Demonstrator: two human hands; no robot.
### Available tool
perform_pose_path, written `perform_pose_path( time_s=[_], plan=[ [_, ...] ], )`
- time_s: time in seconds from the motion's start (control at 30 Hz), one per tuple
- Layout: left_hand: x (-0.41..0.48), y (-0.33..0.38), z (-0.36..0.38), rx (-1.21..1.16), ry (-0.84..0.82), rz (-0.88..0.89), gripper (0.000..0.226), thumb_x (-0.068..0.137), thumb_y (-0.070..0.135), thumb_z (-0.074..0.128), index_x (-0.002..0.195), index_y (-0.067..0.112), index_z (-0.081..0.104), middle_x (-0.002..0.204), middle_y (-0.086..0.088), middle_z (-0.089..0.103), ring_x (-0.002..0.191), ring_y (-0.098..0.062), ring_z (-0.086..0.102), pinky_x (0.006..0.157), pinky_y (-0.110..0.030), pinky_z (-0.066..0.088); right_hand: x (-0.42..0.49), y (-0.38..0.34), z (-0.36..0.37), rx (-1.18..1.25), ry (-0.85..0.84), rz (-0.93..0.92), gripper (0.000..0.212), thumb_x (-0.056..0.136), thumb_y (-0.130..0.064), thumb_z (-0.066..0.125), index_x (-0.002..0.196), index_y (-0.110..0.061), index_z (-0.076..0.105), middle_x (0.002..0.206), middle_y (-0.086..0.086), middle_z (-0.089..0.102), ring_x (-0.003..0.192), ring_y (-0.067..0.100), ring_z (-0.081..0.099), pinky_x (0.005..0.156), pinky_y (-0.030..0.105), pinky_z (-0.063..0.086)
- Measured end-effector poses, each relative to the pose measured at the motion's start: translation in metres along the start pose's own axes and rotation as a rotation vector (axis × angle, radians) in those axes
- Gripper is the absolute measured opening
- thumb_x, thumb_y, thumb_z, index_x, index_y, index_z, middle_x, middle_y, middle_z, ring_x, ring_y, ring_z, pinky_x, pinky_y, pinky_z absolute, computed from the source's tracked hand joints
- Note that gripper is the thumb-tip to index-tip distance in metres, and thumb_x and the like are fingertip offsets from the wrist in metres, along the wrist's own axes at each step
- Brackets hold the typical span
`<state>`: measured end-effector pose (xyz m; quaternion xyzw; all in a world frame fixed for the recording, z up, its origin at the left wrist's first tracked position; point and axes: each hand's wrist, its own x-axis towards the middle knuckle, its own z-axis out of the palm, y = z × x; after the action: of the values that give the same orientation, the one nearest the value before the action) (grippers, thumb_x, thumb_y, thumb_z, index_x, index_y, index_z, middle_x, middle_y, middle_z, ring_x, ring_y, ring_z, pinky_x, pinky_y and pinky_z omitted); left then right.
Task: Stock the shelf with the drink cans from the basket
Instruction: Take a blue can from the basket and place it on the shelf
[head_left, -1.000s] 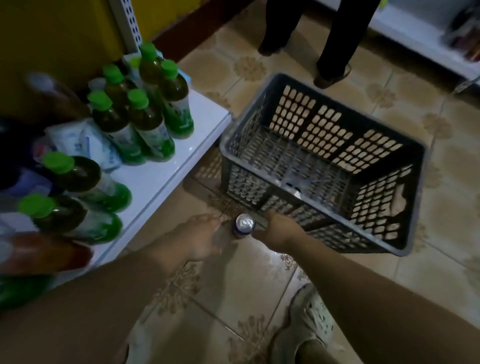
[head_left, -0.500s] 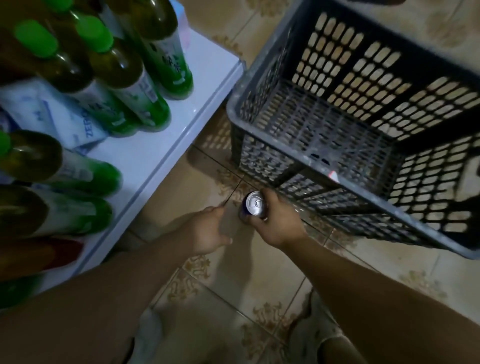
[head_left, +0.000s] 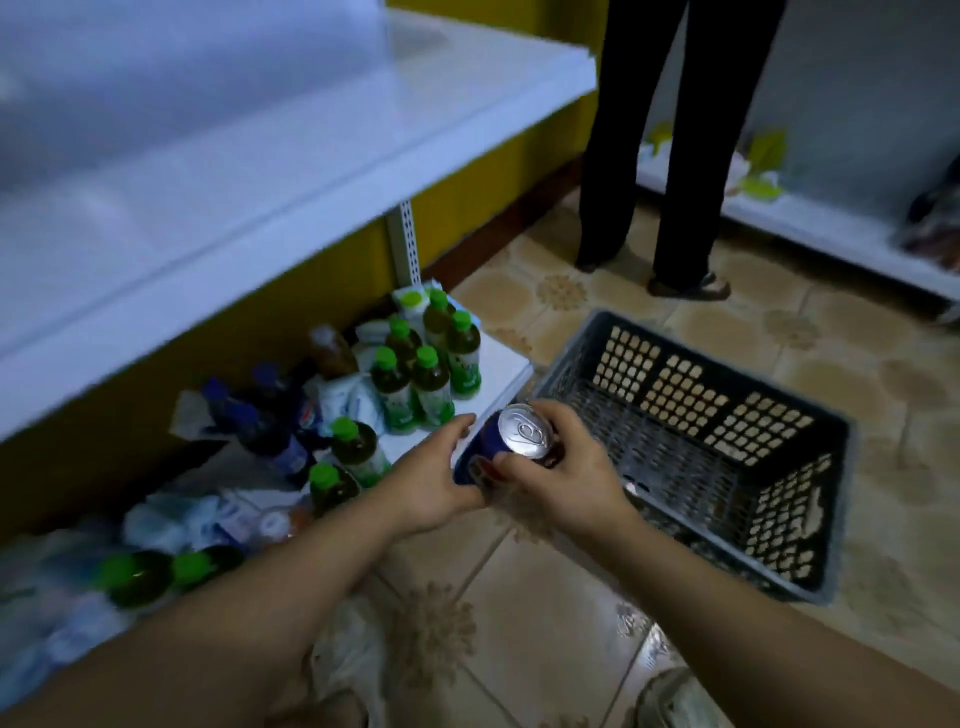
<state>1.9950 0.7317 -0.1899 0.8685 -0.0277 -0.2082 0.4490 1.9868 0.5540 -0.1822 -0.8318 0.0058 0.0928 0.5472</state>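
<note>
Holding one drink can (head_left: 519, 436), blue-sided with a silver top, tilted in the air between both hands, just in front of the near corner of the lower shelf (head_left: 496, 364) and just beside the basket (head_left: 835, 509), resting on neither. Gripping it with the right hand (head_left: 563, 475), fingers curled over the rim and down the side; cupping the blue side with the left hand (head_left: 428, 480), thumb and fingers wrapped round it. Leaving the basket on the tiled floor (head_left: 545, 597) at the shelf's end, showing no further cans through its open top, only a small pale scrap (head_left: 631, 487) on the bottom, near wall partly hidden by the hands. Crowding the lower shelf with green-capped bottles (head_left: 428, 382), some upright and some lying, dark blue-capped bottles (head_left: 270, 436) and pale packets (head_left: 345, 395); making out no cans among them. Judging progress: lifting done, placing not yet done; probably nearing the end, this seemingly being the last can from the basket, though not telling where any others are standing. Remaining: setting this can upright on bare shelf, perhaps the white strip by the corner or the blurred upper shelf (head_left: 311, 171). Noting another person's legs (head_left: 675, 156) beyond the basket, well apart.
</note>
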Motion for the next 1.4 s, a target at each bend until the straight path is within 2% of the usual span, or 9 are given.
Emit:
perform_pose_path(
  time_s=[0.1, 0.2, 0.4, 0.77, 0.9, 1.0, 1.1, 1.27, 1.4],
  plan=[
    [-0.044, 0.032, -0.032, -0.104, 0.071, 0.027, 0.089, 0.071, 0.027, 0.084, 0.143, 0.028, 0.031, 0.137, 0.013, 0.047, 0.128, -0.008, 0.044, 0.094, -0.022, 0.045, -0.025, -0.068, -0.005, 0.08, 0.02, -0.106, 0.046, 0.076, -0.035, 0.077, 0.115, -0.039, 0.052, 0.104, -0.021, 0.062, 0.091, -0.002, 0.061, 0.067, 0.015, 0.049],
    [-0.095, 0.067, -0.059, -0.159, 0.157, 0.093, 0.074, 0.073, 0.005, 0.079, 0.128, 0.028, 0.035, 0.114, 0.017, 0.055, 0.11, -0.002, 0.056, 0.074, -0.006, 0.046, -0.048, -0.133, -0.005, 0.133, 0.017, -0.197, 0.044, 0.076, -0.042, 0.075, 0.116, -0.034, 0.057, 0.106, -0.015, 0.064, 0.095, 0.005, 0.063, 0.072, 0.024, 0.053],
    [-0.196, 0.11, -0.113, -0.163, 0.406, 0.179, 0.077, 0.067, 0.02, 0.084, 0.13, 0.02, 0.04, 0.119, 0.007, 0.06, 0.108, -0.009, 0.06, 0.091, -0.03, 0.05, -0.104, -0.243, 0.004, 0.128, 0.022, -0.403, 0.035, 0.078, -0.042, 0.072, 0.108, -0.032, 0.057, 0.102, -0.013, 0.063, 0.092, 0.006, 0.061, 0.072, 0.023, 0.051],
    [-0.379, 0.091, -0.155, -0.16, 0.816, 0.115, 0.064, 0.076, 0.017, 0.078, 0.126, 0.029, 0.04, 0.111, 0.013, 0.058, 0.098, -0.002, 0.057, 0.075, -0.014, 0.047, -0.201, -0.355, 0.102, 0.129, -0.315, -0.598, 0.035, 0.079, -0.041, 0.071, 0.107, -0.028, 0.057, 0.104, -0.005, 0.065, 0.093, 0.016, 0.064, 0.083, 0.035, 0.055],
    [-0.437, 0.065, -0.172, -0.129, 0.933, -0.024, 0.065, 0.076, 0.02, 0.078, 0.128, 0.024, 0.04, 0.111, 0.011, 0.058, 0.099, -0.005, 0.057, 0.079, -0.016, 0.047, -0.227, -0.379, 0.158, 0.103, -0.425, -0.647, 0.041, 0.074, -0.046, 0.071, 0.109, -0.028, 0.059, 0.105, -0.005, 0.066, 0.094, 0.015, 0.064, 0.085, 0.04, 0.056],
    [-0.477, 0.036, -0.184, -0.071, 0.994, -0.173, 0.073, 0.076, 0.032, 0.078, 0.136, 0.021, 0.039, 0.126, 0.003, 0.058, 0.112, -0.011, 0.056, 0.096, -0.031, 0.047, -0.245, -0.394, 0.198, 0.065, -0.518, -0.654, 0.045, 0.075, -0.047, 0.071, 0.113, -0.025, 0.058, 0.108, -0.004, 0.065, 0.096, 0.017, 0.062, 0.085, 0.038, 0.055],
    [-0.509, 0.012, -0.195, -0.006, 1.027, -0.308, 0.076, 0.079, 0.037, 0.073, 0.143, 0.021, 0.035, 0.139, -0.001, 0.049, 0.126, -0.016, 0.047, 0.097, -0.027, 0.04, -0.257, -0.406, 0.231, 0.038, -0.591, -0.654, 0.052, 0.078, -0.046, 0.071, 0.121, -0.021, 0.057, 0.112, -0.002, 0.063, 0.101, 0.019, 0.06, 0.084, 0.037, 0.053],
    [-0.538, -0.029, -0.215, 0.277, 0.952, -0.599, 0.076, 0.085, 0.054, 0.06, 0.146, 0.02, 0.033, 0.152, -0.001, 0.035, 0.136, -0.019, 0.036, 0.11, -0.032, 0.031, -0.255, -0.417, 0.28, -0.006, -0.674, -0.671, 0.049, 0.079, -0.046, 0.071, 0.119, -0.025, 0.053, 0.108, -0.005, 0.057, 0.099, 0.016, 0.055, 0.082, 0.036, 0.052],
    [-0.547, -0.064, -0.233, 0.455, 0.877, -0.839, 0.067, 0.092, 0.063, 0.036, 0.147, 0.026, 0.03, 0.157, 0.0, 0.023, 0.143, -0.02, 0.022, 0.115, -0.049, 0.016, -0.242, -0.419, 0.311, -0.031, -0.685, -0.67, 0.055, 0.077, -0.048, 0.072, 0.124, -0.024, 0.054, 0.112, -0.005, 0.058, 0.1, 0.016, 0.055, 0.087, 0.039, 0.053]
  ],
)
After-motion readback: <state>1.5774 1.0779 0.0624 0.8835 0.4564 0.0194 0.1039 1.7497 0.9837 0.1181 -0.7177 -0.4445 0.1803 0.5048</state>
